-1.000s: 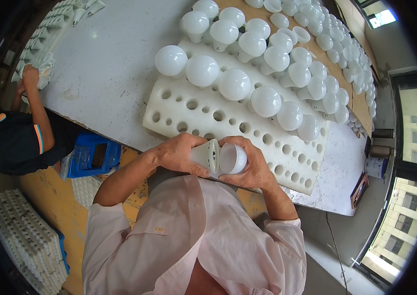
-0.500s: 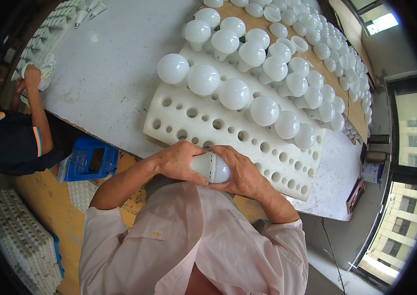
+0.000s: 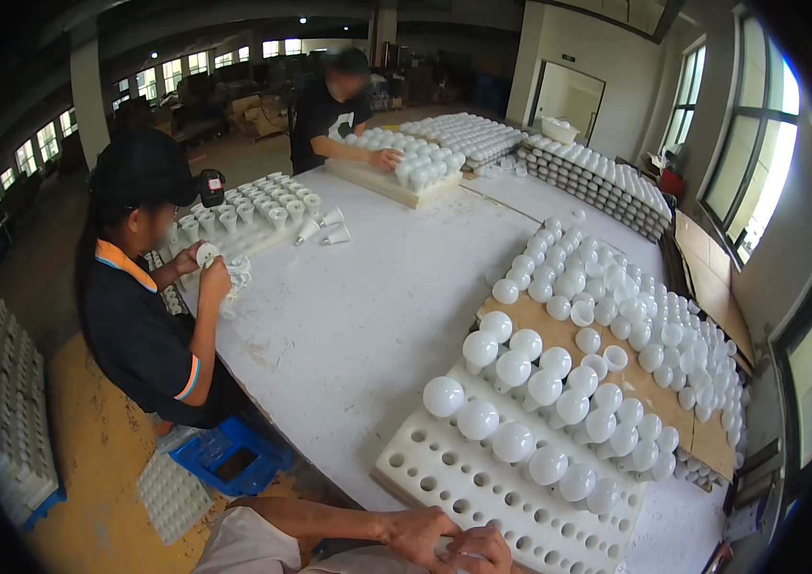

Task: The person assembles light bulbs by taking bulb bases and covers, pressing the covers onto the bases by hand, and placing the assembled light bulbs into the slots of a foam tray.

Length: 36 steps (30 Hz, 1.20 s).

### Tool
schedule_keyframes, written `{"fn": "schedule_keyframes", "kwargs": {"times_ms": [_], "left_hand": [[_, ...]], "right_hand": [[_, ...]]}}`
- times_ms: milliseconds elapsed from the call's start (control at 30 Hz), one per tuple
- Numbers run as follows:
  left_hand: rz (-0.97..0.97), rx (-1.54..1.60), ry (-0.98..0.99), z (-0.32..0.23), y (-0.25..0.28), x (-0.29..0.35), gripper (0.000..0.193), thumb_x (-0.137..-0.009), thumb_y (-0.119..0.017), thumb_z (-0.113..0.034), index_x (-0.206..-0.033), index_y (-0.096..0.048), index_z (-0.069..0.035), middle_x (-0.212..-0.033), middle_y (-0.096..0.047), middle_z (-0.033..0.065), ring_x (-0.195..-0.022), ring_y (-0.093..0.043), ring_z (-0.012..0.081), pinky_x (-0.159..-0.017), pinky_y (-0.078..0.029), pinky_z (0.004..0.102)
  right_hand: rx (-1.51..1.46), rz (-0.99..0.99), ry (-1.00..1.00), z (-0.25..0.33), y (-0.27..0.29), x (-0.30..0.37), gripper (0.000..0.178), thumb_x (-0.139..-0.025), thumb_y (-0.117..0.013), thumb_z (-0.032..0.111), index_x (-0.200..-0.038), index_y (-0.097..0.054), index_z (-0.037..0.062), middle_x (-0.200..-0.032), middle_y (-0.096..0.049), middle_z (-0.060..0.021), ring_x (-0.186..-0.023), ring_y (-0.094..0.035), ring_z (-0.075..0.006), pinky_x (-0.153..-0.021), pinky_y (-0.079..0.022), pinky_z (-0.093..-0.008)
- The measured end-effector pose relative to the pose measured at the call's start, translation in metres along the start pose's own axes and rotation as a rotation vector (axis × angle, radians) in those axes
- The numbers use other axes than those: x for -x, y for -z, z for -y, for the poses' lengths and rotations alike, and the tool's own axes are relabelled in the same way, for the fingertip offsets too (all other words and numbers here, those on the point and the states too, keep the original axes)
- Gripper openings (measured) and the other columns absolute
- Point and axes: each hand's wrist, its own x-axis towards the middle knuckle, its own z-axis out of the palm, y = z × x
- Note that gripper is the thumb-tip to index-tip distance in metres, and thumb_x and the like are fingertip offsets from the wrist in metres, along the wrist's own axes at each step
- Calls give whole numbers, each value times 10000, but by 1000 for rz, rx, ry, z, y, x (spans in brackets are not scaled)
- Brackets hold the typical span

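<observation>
Two hands met at the lower edge, both closed on one white piece, probably a bulb (image 3: 442, 546). The left hand (image 3: 419, 539) gripped from the left and the right hand (image 3: 482, 549) from the right; fingers hid most of it, so its condition could not be told. It was by the near side of the foam tray (image 3: 404, 446).

A slackened grip could have dropped it, and uneven squeezing might have cracked it. A low forward reach risked knocking the front row (image 3: 512, 441), whose round heads stood close together above their holes. On the brown board (image 3: 523, 320), loose domes (image 3: 615, 359) lay unsecured, some tipped; a bump there could have set them rolling.

As for writing, none was legible on the bulbs or tray. A green sign (image 3: 569, 58) above the doorway was too small to read, and a co-worker's dark shirt (image 3: 316, 113) bore a pale print without readable words.
</observation>
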Motion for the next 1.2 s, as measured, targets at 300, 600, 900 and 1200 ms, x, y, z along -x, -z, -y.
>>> {"fn": "schedule_keyframes", "kwargs": {"times_ms": [300, 600, 900, 1200], "left_hand": [[-114, 112, -18, 5, 3, -5, 681, -692, -735, -539, -919, -635, 96, -782, -666, 179, -685, -646, 222, -639, -520, 321], [-90, 269, 151, 19, 4, -20, 516, -785, -745, -257, -1150, -567, 62, -866, -637, 73, -690, -590, 86, -606, -490, 250], [-679, 410, 167, 67, 29, 13, 166, -867, -591, -65, -968, -601, 66, -844, -682, 182, -605, -612, 119, -552, -489, 228], [-1297, -6, 111, 88, 45, 37, 221, -935, -513, -98, -1059, -552, 81, -941, -671, 201, -814, -654, 188, -695, -507, 267]], "right_hand": [[42, 10, -106, -6, 6, 15, 496, -648, -795, 173, -1054, -567, 3, -1011, -567, -184, -904, -552, -357, -760, -431, -456], [227, -259, -415, -7, 11, 44, 839, -559, -830, 62, -1263, -374, 37, -1130, -514, -256, -991, -556, -353, -795, -476, -421], [919, -1014, -689, 29, 179, 109, 703, -688, -680, -12, -1302, -346, 60, -1276, -450, -151, -1053, -531, -230, -921, -483, -374], [828, -253, -859, -39, 192, 120, 811, -655, -748, 89, -1367, -359, 81, -1302, -437, -185, -1197, -454, -356, -966, -436, -434]]}}
